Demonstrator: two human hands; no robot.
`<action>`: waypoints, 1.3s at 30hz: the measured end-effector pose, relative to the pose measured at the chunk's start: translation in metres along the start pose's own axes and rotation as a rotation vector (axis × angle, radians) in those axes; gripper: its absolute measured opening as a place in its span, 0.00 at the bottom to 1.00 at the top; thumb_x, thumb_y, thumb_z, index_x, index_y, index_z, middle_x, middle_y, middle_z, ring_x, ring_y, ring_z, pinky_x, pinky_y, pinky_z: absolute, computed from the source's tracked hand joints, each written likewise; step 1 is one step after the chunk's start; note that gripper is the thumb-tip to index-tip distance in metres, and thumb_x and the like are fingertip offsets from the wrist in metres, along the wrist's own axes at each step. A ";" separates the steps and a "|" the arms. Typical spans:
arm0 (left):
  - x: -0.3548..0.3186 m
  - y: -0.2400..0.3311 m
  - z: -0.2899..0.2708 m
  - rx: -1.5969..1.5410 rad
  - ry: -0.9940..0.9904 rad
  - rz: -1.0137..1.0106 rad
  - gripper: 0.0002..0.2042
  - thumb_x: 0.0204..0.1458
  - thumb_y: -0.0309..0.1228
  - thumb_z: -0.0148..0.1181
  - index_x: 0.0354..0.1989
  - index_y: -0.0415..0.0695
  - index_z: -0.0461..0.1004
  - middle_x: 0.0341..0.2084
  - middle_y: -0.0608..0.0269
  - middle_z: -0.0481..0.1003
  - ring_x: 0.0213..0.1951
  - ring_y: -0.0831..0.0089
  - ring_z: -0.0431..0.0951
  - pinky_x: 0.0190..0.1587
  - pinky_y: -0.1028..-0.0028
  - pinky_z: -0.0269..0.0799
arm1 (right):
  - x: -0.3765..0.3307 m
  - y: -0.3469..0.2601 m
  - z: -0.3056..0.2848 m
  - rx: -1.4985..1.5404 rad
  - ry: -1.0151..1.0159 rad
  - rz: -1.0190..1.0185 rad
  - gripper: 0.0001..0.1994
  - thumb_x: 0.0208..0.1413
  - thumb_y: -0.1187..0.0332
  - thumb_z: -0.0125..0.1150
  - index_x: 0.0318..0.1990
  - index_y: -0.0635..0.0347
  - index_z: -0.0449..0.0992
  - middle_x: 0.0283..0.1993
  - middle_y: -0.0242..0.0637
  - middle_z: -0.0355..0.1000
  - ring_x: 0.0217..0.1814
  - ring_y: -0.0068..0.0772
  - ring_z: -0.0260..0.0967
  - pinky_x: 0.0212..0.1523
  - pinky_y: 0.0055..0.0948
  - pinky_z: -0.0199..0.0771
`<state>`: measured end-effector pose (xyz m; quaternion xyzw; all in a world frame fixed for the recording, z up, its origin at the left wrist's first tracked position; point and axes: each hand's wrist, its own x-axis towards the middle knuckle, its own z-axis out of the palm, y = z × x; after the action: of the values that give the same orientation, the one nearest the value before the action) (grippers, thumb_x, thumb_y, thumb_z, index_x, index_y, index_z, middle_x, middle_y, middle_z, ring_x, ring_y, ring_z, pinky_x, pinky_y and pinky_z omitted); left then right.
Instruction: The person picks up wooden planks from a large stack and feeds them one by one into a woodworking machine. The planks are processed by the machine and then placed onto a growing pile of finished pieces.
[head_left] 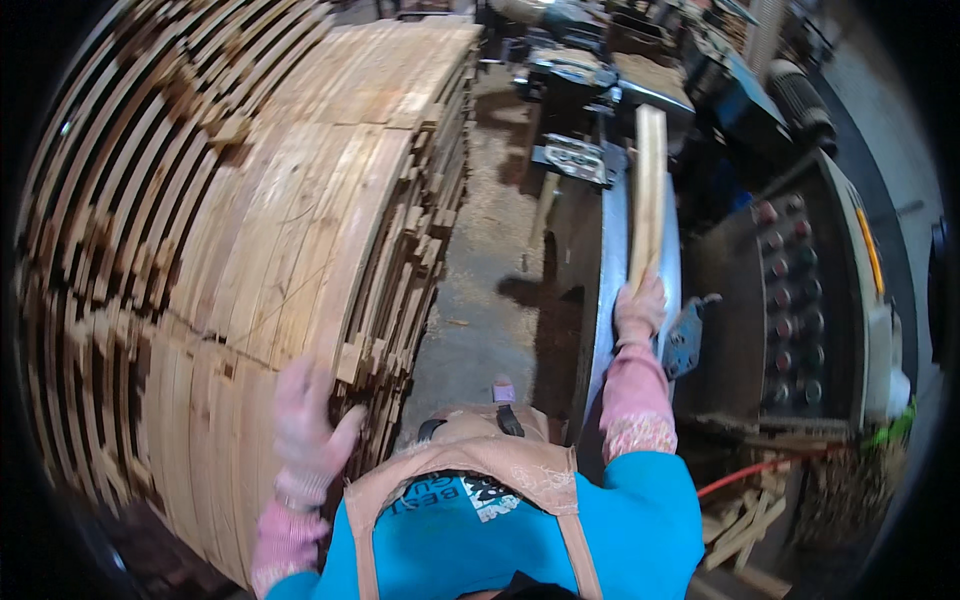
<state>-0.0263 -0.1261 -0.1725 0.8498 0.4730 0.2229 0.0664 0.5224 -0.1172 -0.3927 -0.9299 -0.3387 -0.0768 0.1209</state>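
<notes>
My right hand (pixel 640 306), in a pale glove, is closed round the near end of a long wooden strip (pixel 650 190). The strip lies lengthwise along the narrow metal bed (pixel 612 240) of a woodworking machine, its far end reaching up to the machine head. To the left, my left hand (pixel 308 412) is gloved too and a little blurred by motion. Its thumb stands apart from the fingers, and it holds nothing. Beneath and beside it runs a tall stack of wooden boards (pixel 260 230); whether the hand touches the boards I cannot tell.
A control panel (pixel 795 290) with rows of knobs stands at the right. Past the strip is the machine head (pixel 575 75). Sawdust lies on the floor (pixel 485 255) between stack and machine. At lower right are scrap wood pieces (pixel 745 530) and a red hose (pixel 750 473).
</notes>
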 end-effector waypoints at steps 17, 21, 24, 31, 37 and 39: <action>-0.213 0.014 -0.081 0.413 -0.225 -0.678 0.41 0.42 0.20 0.60 0.72 0.34 0.59 0.70 0.36 0.61 0.71 0.39 0.62 0.73 0.52 0.58 | 0.013 0.021 0.010 0.047 0.202 -0.310 0.18 0.54 0.61 0.67 0.53 0.51 0.80 0.47 0.46 0.80 0.51 0.53 0.75 0.55 0.49 0.75; -0.115 0.018 -0.109 0.315 -0.276 -0.885 0.41 0.45 0.21 0.58 0.75 0.42 0.58 0.66 0.38 0.68 0.67 0.43 0.69 0.68 0.55 0.67 | 0.075 0.004 0.043 0.009 0.169 -0.318 0.17 0.59 0.59 0.64 0.54 0.50 0.80 0.53 0.43 0.80 0.54 0.50 0.75 0.58 0.45 0.74; -0.010 -0.010 -0.112 0.034 -0.105 -0.650 0.38 0.48 0.27 0.58 0.74 0.45 0.61 0.61 0.36 0.72 0.60 0.43 0.75 0.63 0.56 0.72 | 0.120 0.004 0.064 0.085 0.204 -0.240 0.16 0.63 0.57 0.59 0.54 0.48 0.83 0.51 0.45 0.82 0.55 0.50 0.78 0.57 0.45 0.76; 0.180 -0.033 0.019 0.026 0.115 0.029 0.24 0.55 0.27 0.61 0.62 0.41 0.71 0.47 0.49 0.78 0.41 0.56 0.81 0.45 0.63 0.78 | -0.042 -0.176 -0.075 1.072 -0.746 -0.557 0.30 0.62 0.66 0.66 0.72 0.52 0.68 0.64 0.35 0.75 0.63 0.34 0.71 0.67 0.34 0.68; 0.231 0.090 0.140 -1.296 -0.196 -0.067 0.36 0.57 0.32 0.64 0.73 0.34 0.58 0.60 0.45 0.74 0.60 0.60 0.76 0.62 0.66 0.72 | -0.156 -0.114 -0.116 1.146 -0.432 -0.320 0.50 0.49 0.60 0.79 0.77 0.58 0.54 0.74 0.50 0.61 0.77 0.49 0.59 0.74 0.40 0.61; 0.207 0.108 0.145 -1.199 -0.462 -0.119 0.38 0.57 0.35 0.66 0.74 0.35 0.57 0.66 0.44 0.70 0.68 0.59 0.70 0.70 0.63 0.65 | -0.181 -0.042 -0.069 1.109 -0.208 -0.157 0.47 0.49 0.59 0.77 0.75 0.60 0.58 0.74 0.51 0.62 0.74 0.54 0.62 0.73 0.42 0.63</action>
<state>0.2152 0.0017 -0.2018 0.6635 0.2863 0.2559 0.6421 0.3538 -0.2161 -0.3603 -0.7020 -0.4067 0.1956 0.5509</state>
